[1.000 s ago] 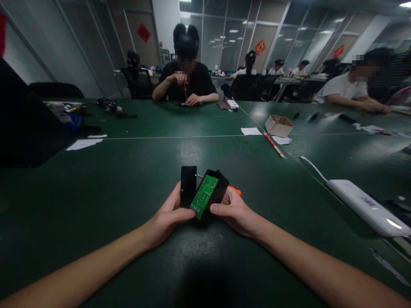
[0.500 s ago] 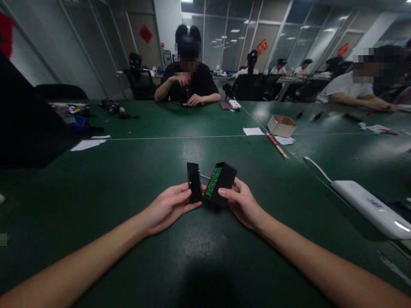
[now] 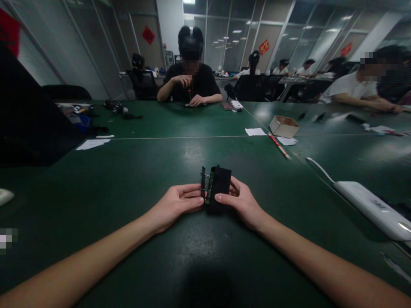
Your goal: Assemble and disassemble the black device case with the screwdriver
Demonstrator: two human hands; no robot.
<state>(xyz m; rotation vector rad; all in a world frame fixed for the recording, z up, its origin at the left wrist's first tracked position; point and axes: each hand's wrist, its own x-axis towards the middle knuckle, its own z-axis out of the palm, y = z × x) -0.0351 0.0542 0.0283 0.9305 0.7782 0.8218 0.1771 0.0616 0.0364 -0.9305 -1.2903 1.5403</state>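
My right hand point(image 3: 242, 199) grips a small black plastic case point(image 3: 221, 184), thumb on its front face and fingers behind. Along the case's open left side runs a green circuit board point(image 3: 209, 188). Edge-on in my left hand point(image 3: 180, 201) stands a thin black cover point(image 3: 203, 182), pinched near its lower end by the thumb and fingers. A narrow gap separates cover and case. Something thin, a wire or a metal pin, bridges them near the top. Both pieces are held upright above the green table point(image 3: 154, 265).
To the right lies a white power strip point(image 3: 369, 207) with its cable. Farther off are an open cardboard box point(image 3: 284, 126), a red-and-tan stick point(image 3: 278, 146) and papers point(image 3: 256, 131). Across the table a person in black point(image 3: 191, 81) works with a screwdriver. A dark object blocks the left side.
The cover has turned from showing its broad face to edge-on, and the gap to the case is narrower. My right hand has turned the case more upright, so less green board shows.
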